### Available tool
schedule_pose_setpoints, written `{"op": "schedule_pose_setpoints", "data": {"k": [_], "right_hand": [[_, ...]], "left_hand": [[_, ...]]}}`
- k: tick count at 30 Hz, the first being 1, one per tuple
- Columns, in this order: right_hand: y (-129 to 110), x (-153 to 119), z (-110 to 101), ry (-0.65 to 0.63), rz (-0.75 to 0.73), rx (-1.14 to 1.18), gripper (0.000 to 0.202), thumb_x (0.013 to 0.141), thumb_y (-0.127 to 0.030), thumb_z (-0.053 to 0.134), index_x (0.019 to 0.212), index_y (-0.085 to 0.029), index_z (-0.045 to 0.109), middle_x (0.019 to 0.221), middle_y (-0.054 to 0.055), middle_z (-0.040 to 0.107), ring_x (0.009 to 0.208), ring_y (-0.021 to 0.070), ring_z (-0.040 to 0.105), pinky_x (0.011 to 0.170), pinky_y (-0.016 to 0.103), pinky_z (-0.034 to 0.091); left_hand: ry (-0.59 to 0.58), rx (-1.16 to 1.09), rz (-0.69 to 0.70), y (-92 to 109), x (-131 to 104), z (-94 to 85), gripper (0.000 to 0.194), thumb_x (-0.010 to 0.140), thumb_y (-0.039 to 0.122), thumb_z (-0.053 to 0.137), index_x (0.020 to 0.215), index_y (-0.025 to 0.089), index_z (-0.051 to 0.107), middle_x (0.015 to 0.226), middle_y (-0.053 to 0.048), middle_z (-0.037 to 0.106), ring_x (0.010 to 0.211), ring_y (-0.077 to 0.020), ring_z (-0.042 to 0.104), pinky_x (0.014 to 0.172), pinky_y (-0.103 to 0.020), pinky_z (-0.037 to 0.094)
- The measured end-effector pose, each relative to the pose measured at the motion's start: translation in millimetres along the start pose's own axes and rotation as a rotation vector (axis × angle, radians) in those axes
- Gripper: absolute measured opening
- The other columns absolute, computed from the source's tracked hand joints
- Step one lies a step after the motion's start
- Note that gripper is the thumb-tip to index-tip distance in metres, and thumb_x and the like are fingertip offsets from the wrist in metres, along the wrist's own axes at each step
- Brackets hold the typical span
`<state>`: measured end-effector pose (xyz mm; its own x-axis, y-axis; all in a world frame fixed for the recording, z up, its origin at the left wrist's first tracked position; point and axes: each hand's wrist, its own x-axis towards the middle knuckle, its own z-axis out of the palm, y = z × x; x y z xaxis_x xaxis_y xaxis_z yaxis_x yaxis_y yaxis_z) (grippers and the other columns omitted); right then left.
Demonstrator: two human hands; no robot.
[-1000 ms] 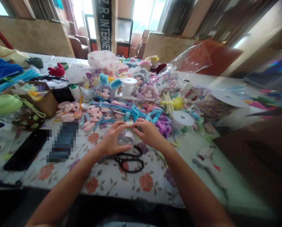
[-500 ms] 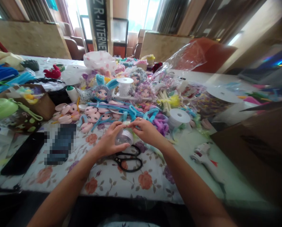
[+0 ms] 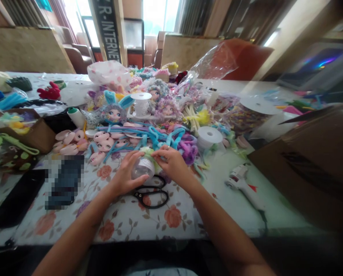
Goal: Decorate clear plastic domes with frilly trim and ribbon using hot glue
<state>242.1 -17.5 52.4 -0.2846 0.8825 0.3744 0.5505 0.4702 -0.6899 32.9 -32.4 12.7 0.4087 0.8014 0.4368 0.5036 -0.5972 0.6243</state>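
Observation:
My left hand (image 3: 123,175) curves around a clear, rounded plastic container (image 3: 140,171) with a white dotted band near its top. Its thumb lies along the near side and its fingers reach to the upper edge. At that upper edge is a pale green and cream fluffy strip (image 3: 147,152). My right hand (image 3: 173,165) pinches the strip from the right, thumb and forefinger together. Black-handled scissors (image 3: 152,199) lie on the flowered cloth just below the container, their blades hidden by my left hand and the container.
Doll faces (image 3: 104,145), blue and purple fuzzy stems (image 3: 188,147) and a white spool (image 3: 210,137) lie beyond my hands. To the right are a glue gun (image 3: 246,188) and a cardboard box (image 3: 300,168). A black flat object (image 3: 17,197) and a blurred-out dark rectangle (image 3: 65,182) lie left.
The view has shifted, so the table appears further left. My right hand has drawn slightly away from my left, and more of the green strip shows between them.

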Motion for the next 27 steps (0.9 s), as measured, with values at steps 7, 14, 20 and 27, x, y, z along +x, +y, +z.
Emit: {"op": "schedule_pose_setpoints", "data": {"k": [7,14,20,27], "right_hand": [[3.3,-9.1,9.9,0.092,-0.047,-0.102,0.02,0.09,-0.015,0.057,0.094,-0.017,0.076,0.087,0.006,0.064,0.079,0.0178,0.064,0.074,0.027,0.049],[7.1,-16.2,19.6,0.156,-0.048,-0.059,0.022,0.092,-0.019,0.055,0.094,-0.019,0.076,0.085,0.006,0.064,0.077,0.0176,0.064,0.072,0.027,0.05],[9.6,-18.5,21.6,0.165,-0.052,-0.032,0.022,0.092,-0.019,0.055,0.095,-0.02,0.076,0.084,0.005,0.065,0.077,0.0169,0.064,0.073,0.025,0.051],[2.8,-20.8,14.1,0.129,-0.087,-0.076,0.029,0.093,-0.018,0.048,0.105,-0.019,0.075,0.095,0.008,0.065,0.077,0.0165,0.064,0.073,0.026,0.051]], "left_hand": [[0.003,0.0,-0.002,-1.5,-1.4,0.8,0.06,0.082,0.043,0.063,0.134,0.02,0.045,0.133,-0.017,0.051,0.13,-0.0338,0.046,0.107,-0.054,0.039],[0.01,-0.019,-0.015,-1.5,-2.3,1.4,0.06,0.082,0.045,0.063,0.135,0.02,0.046,0.134,-0.017,0.051,0.131,-0.034,0.045,0.108,-0.053,0.04],[0.002,-0.022,-0.02,-1.4,-2.5,1.5,0.06,0.083,0.045,0.062,0.135,0.021,0.045,0.134,-0.016,0.05,0.131,-0.0334,0.044,0.108,-0.054,0.038],[0.026,-0.019,-0.003,-3.3,-6.3,2.9,0.068,0.083,0.046,0.063,0.142,0.025,0.037,0.138,-0.015,0.048,0.131,-0.0337,0.044,0.109,-0.057,0.036]]}}
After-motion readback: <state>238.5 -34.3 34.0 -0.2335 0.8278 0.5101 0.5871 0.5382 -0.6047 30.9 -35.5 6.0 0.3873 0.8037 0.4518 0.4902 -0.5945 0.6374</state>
